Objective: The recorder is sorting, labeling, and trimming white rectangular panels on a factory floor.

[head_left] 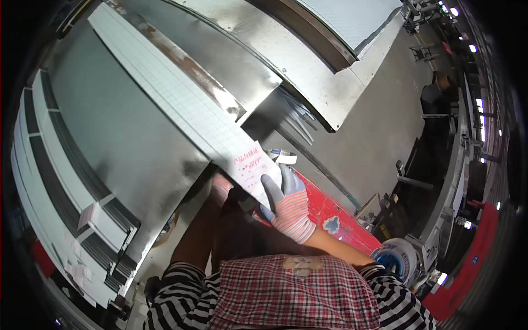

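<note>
A wide sheet-metal surface (126, 132) fills most of the view, with a folded steel panel (308, 71) lying above it toward the upper right. Across the metal, a long white gridded strip (176, 93) is laid diagonally from the upper left down to the middle. A stack of white and dark panels (66, 181) is seen at the left edge. A red bench edge (335, 212) runs under the forearm. The strip's lower end, bearing a handwritten paper label (250, 168), is gripped by the right hand (287, 204) in a striped glove, its grey fingers closed over the end. The left hand (221, 184) is mostly hidden under the strip; its grip cannot be told. A roll of tape (282, 155) rests just beyond the fingertips.
</note>
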Tool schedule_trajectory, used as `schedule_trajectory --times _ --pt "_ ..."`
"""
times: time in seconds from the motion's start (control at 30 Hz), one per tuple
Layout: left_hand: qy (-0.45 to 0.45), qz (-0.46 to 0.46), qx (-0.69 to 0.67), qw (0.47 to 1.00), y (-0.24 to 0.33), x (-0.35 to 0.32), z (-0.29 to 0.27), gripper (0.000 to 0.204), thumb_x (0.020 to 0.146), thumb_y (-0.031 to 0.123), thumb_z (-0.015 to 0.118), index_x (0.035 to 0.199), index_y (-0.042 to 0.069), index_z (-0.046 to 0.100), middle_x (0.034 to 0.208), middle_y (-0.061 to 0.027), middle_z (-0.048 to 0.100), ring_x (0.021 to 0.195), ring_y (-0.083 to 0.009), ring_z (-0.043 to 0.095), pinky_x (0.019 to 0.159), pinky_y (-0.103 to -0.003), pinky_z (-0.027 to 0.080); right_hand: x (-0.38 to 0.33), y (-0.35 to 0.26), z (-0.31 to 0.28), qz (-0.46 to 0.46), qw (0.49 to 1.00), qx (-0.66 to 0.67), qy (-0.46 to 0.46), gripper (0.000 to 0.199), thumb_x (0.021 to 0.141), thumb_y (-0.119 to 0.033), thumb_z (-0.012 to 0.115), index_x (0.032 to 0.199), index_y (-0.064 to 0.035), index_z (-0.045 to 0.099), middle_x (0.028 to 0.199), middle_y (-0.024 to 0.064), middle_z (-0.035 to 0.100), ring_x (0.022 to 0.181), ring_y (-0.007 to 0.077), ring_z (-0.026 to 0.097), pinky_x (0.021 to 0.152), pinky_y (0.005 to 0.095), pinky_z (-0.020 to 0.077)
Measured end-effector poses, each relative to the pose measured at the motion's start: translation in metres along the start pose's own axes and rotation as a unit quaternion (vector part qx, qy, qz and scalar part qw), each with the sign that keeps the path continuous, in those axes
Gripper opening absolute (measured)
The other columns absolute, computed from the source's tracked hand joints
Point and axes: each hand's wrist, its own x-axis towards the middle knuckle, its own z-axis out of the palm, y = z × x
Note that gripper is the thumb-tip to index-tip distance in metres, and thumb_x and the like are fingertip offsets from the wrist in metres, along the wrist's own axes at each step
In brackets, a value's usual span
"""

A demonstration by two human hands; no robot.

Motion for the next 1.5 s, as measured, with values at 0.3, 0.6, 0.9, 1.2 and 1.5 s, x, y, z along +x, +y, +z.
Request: schedule_trajectory --times 0.3,0.6,0.9,1.2,1.5 --pt "-0.037 -0.005 0.055 0.998 -0.031 0.045 -0.045 0.034 0.103 0.025 0.043 0.128 0.003 0.052 0.111 -0.0067 0.060 0.101 -0.0200 0.059 0.090 -0.033 0.049 0.003 -0.011 0.002 -0.014 1.000 0.022 -0.009 0.079 0.067 -0.029 0.079 0.138 -0.0147 0.048 0.139 0.0352 0.039 0.119 0.0518 0.047 0.099 0.0571 0.0409" --pt "-0.031 0.285 0.669 0.686 0.018 -0.115 0.146 0.020 0.089 0.015 0.069 0.101 0.001 0.060 0.087 -0.0090 0.065 0.072 -0.0197 0.063 0.063 -0.033 0.050 -0.007 0.006 0.000 0.037 0.999 -0.004 -0.027 0.083 0.070 -0.031 0.076 0.142 -0.0062 0.041 0.143 0.0293 0.038 0.128 0.0449 0.042 0.107 0.0566 0.0327" --pt "0.044 0.189 0.856 0.479 0.032 -0.087 0.177 0.063 0.083 0.043 0.073 0.125 0.005 0.045 0.089 -0.0223 0.069 0.086 -0.0419 0.066 0.075 -0.049 0.053 0.095 0.019 -0.093 -0.254 0.923 -0.147 -0.247 0.018 0.079 -0.020 0.066 0.097 -0.0150 0.065 0.077 0.0105 0.068 0.083 0.0342 0.069 0.071 0.0467 0.0540" --pt "0.037 0.098 0.800 0.591 0.044 -0.088 0.193 0.059 0.085 0.037 0.075 0.127 0.008 0.045 0.099 -0.0218 0.068 0.093 -0.0416 0.065 0.084 -0.045 0.051 0.142 0.099 -0.014 -0.120 0.863 -0.324 -0.369 0.027 0.080 -0.012 0.062 0.105 -0.0152 0.072 0.096 0.0129 0.072 0.095 0.0319 0.070 0.075 0.0434 0.0568" --pt "0.109 0.225 0.253 0.935 0.093 -0.096 0.100 0.020 0.096 0.022 0.064 0.102 0.006 0.054 0.082 -0.0013 0.059 0.068 -0.0098 0.055 0.059 -0.024 0.049 0.121 0.001 -0.033 -0.026 0.997 0.069 -0.031 0.024 0.087 -0.020 0.061 0.109 -0.0109 0.063 0.099 0.0204 0.066 0.092 0.0407 0.063 0.081 0.0482 0.0509"
